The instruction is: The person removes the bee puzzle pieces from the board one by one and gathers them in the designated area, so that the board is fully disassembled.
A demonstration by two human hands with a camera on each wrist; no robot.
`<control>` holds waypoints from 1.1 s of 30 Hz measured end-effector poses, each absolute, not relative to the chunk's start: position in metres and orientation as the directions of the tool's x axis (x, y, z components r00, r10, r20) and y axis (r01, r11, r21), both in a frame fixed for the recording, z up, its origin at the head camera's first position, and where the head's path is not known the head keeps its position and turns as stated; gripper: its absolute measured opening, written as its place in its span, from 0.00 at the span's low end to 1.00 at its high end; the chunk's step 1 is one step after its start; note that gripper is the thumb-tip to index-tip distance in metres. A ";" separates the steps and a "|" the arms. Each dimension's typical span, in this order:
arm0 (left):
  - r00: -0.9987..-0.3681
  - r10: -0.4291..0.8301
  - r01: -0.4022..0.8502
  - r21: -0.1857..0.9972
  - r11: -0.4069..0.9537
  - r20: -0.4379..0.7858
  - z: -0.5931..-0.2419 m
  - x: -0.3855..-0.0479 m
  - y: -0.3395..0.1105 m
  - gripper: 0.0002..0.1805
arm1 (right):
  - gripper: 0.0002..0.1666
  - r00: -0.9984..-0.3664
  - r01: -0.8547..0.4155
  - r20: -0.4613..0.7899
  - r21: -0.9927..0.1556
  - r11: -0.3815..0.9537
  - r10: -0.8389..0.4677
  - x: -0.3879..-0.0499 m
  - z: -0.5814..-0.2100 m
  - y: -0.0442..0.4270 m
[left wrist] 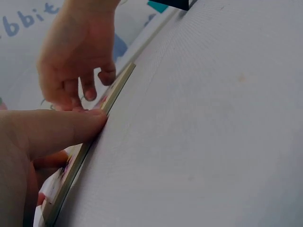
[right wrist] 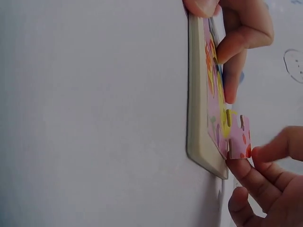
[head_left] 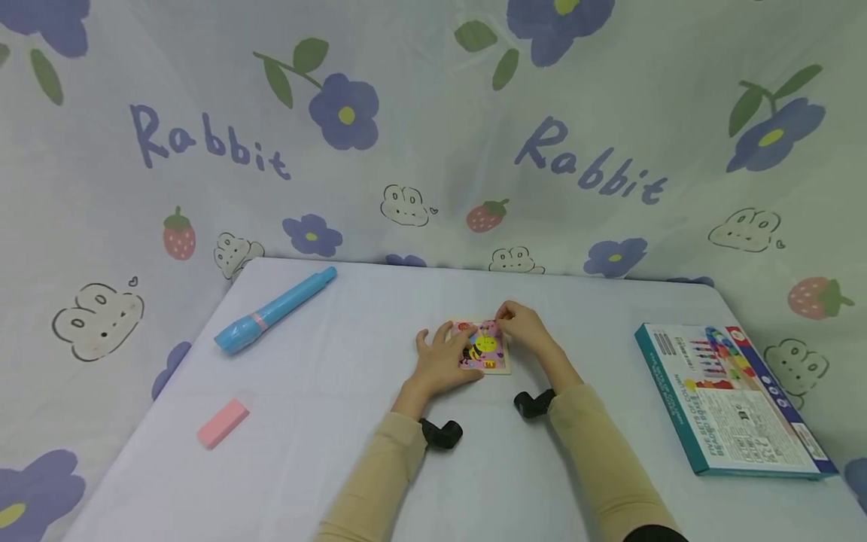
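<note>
A small square jigsaw puzzle (head_left: 497, 361) with a yellow bee on a pink picture lies in a pale wooden tray (right wrist: 194, 94). My left hand (head_left: 440, 366) spreads over its left side, the thumb (left wrist: 90, 122) resting on the near edge and other fingers touching the picture. At the far right corner, my right hand (head_left: 524, 327) pinches a pink puzzle piece (right wrist: 240, 144) with red spots between thumb and fingertips. In the right wrist view the piece stands tilted up from the picture, close to the tray's corner; whether it touches its neighbours I cannot tell.
On the white table (head_left: 339, 467), a blue tube-shaped thing (head_left: 278, 307) lies at the far left, with a pink block (head_left: 223, 424) nearer the front. A flat teal-edged box (head_left: 734, 406) lies at the right. Behind hangs a patterned cloth (head_left: 433, 135).
</note>
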State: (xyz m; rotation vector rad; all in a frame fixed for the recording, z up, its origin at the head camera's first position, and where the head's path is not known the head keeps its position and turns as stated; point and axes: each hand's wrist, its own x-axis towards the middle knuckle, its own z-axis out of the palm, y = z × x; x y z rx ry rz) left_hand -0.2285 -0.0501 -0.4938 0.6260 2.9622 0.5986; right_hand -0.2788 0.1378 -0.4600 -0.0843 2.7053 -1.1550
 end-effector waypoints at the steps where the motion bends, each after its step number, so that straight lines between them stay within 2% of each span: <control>1: -0.915 0.402 0.380 0.386 0.840 0.025 -0.493 -0.228 -0.050 0.44 | 0.12 -0.977 0.022 -0.161 -0.731 0.682 -0.141 -0.278 -0.460 0.138; 6: -0.911 0.412 0.390 0.392 0.834 0.029 -0.492 -0.226 -0.051 0.45 | 0.20 -0.968 0.039 -0.183 -0.783 0.621 -0.170 -0.275 -0.463 0.142; 13: -0.908 0.417 0.395 0.397 0.828 0.035 -0.493 -0.227 -0.052 0.45 | 0.18 -0.974 0.079 -0.176 -0.850 0.520 -0.141 -0.272 -0.466 0.153; 20: -0.907 0.420 0.397 0.405 0.824 0.035 -0.494 -0.227 -0.051 0.45 | 0.20 -0.981 0.118 -0.177 -0.863 0.491 -0.074 -0.267 -0.465 0.173; 30: -0.904 0.425 0.403 0.434 0.806 0.052 -0.491 -0.226 -0.052 0.44 | 0.21 -0.975 0.213 -0.221 -0.908 0.361 0.020 -0.257 -0.466 0.209; 33: -0.895 0.442 0.422 0.426 0.800 0.057 -0.491 -0.225 -0.053 0.41 | 0.21 -0.977 0.211 -0.210 -0.910 0.356 0.042 -0.253 -0.467 0.218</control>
